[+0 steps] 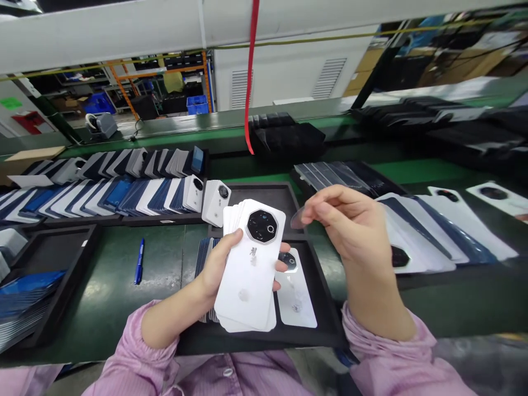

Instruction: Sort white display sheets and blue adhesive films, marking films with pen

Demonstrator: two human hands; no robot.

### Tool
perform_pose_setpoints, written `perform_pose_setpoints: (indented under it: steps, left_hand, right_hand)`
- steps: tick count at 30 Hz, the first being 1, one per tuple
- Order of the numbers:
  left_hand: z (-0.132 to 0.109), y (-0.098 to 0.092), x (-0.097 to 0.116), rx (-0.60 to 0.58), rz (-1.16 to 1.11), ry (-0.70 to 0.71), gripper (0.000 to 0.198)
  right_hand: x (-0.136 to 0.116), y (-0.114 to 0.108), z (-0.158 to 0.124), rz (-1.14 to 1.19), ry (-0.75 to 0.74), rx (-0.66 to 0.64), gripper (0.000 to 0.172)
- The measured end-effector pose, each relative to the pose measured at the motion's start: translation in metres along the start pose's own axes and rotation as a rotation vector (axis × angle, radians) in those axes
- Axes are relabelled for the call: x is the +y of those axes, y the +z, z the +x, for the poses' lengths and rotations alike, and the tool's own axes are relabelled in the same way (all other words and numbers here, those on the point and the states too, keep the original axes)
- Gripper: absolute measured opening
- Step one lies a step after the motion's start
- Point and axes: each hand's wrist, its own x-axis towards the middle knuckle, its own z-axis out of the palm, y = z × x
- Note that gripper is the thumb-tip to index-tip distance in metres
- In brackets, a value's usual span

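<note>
My left hand (218,258) is wrapped round a stack of white phone back covers (245,280), thumb on top and fingertips showing at the right edge. The top cover has a black octagonal camera area and dark characters below it. To the right, my right hand (346,220) is raised with thumb and forefinger pinched on a small clear film piece (296,219), apart from the stack. Beneath the stack, one white phone cover (297,294) lies in a black tray (325,308), beside a row of dark thin pieces (202,256) partly hidden by my left hand.
Long rows of white and blue covers (94,195) stand in trays at the left. A blue pen (139,261) lies on the green bench (160,264). More covers (433,231) lie fanned at the right. A red strap (250,77) hangs down over the bench.
</note>
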Motion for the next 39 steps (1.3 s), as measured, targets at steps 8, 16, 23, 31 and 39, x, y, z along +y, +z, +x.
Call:
perform_pose_setpoints:
  steps: [8, 16, 23, 31, 39]
  left_hand:
    - [0.009, -0.005, -0.001, 0.052, -0.019, -0.075, 0.049]
    - [0.012, -0.005, -0.002, 0.076, 0.009, -0.085, 0.049]
    - [0.012, -0.003, 0.001, 0.073, 0.042, -0.096, 0.048]
    - [0.014, -0.011, -0.001, -0.022, 0.050, -0.163, 0.049]
    - [0.012, -0.008, 0.003, -0.067, 0.040, -0.136, 0.050]
  right_hand:
    - [-0.001, 0.002, 0.000, -0.198, 0.050, -0.081, 0.009]
    - [0.000, 0.009, -0.001, -0.248, 0.044, -0.122, 0.012]
    - [-0.001, 0.005, 0.001, -0.191, 0.068, -0.201, 0.017]
    - [-0.002, 0.003, -0.001, -0.205, 0.072, -0.322, 0.009]
    - [-0.006, 0.008, -0.006, -0.220, -0.030, -0.246, 0.005]
